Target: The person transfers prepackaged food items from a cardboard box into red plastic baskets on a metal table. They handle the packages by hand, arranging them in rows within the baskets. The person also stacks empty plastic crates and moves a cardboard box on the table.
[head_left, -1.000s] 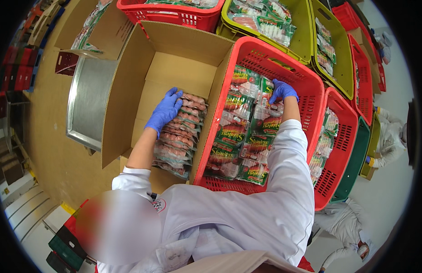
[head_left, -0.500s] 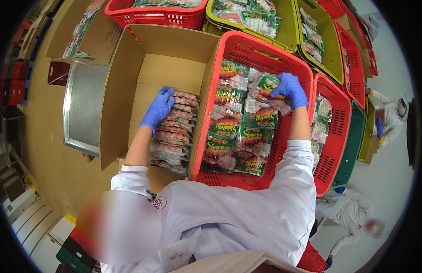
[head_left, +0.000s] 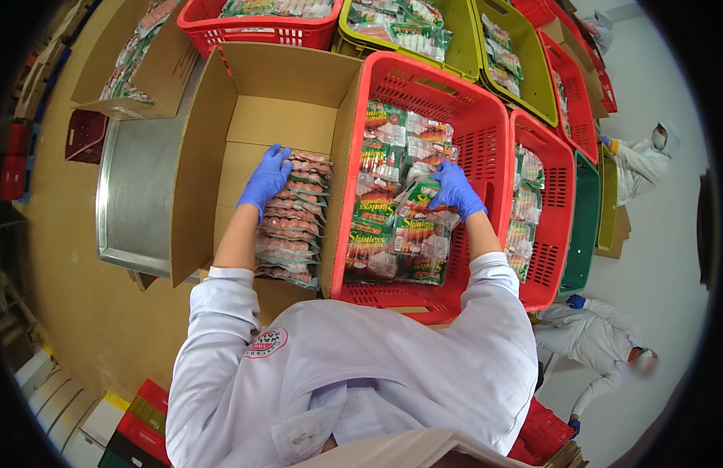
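Observation:
In the open cardboard box (head_left: 280,121), a row of sausage packs (head_left: 290,226) stands on edge, pressed one behind another. My left hand (head_left: 268,179), in a blue glove, rests on the far end of that row with its fingers stretched out. To the right, a red crate (head_left: 494,148) holds more flat-lying packs in two columns, with green printed film. My right hand (head_left: 460,192), also blue-gloved, grips the right side of one sausage pack (head_left: 418,198) in the right column, tilting it up. Its fingertips are partly hidden behind the film.
Left of the box is a metal tray table (head_left: 139,195), with another packed carton (head_left: 163,78) beyond. Red crates (head_left: 552,226) and yellow-green crates (head_left: 471,58) of packs stand at the far side and right. Two co-workers in white (head_left: 591,343) are at the right.
My right hand has come nearer, from the crate's far right to its middle, and grips a pack there. My left hand stays at the row's far end. The whole view has shifted slightly.

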A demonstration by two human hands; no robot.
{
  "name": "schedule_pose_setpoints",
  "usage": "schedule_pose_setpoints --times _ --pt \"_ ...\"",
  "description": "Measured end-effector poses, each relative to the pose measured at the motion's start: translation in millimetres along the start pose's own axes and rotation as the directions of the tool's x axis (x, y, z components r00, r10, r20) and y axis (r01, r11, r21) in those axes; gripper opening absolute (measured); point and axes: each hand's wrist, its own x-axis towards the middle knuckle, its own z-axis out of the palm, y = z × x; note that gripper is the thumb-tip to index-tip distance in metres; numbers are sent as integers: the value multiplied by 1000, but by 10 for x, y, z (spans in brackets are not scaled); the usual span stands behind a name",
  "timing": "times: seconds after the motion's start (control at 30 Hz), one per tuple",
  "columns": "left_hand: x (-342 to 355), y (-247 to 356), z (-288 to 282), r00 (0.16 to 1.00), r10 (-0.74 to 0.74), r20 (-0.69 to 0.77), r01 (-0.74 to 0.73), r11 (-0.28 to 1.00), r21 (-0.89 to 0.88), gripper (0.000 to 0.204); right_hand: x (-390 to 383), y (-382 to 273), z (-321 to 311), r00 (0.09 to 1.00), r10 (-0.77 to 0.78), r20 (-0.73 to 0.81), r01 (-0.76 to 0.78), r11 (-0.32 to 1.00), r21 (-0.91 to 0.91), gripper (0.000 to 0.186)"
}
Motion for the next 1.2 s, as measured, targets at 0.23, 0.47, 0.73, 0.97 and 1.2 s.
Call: schedule_pose_setpoints --times 0.23,0.47,0.73,0.97,1.2 --pt "-33 34 -19 1000 2 7 -2 1000 -10 42 -199 -141 248 984 6 -179 9 997 83 78" --pt "-66 -2 -45 1000 24 18 -24 999 -43 44 -23 -166 156 993 107 56 -112 990 88 96" --pt "-42 -3 -53 999 26 34 -24 999 -49 44 312 37 314 948 198 249 -241 958 154 94" --pt "-68 65 -79 999 -2 49 5 998 -62 44 -590 -299 509 990 105 94 -135 891 434 82" --pt "-43 390 -262 935 -284 213 258 956 142 48 -671 -693 -244 826 189 -530 147 837 527 67"
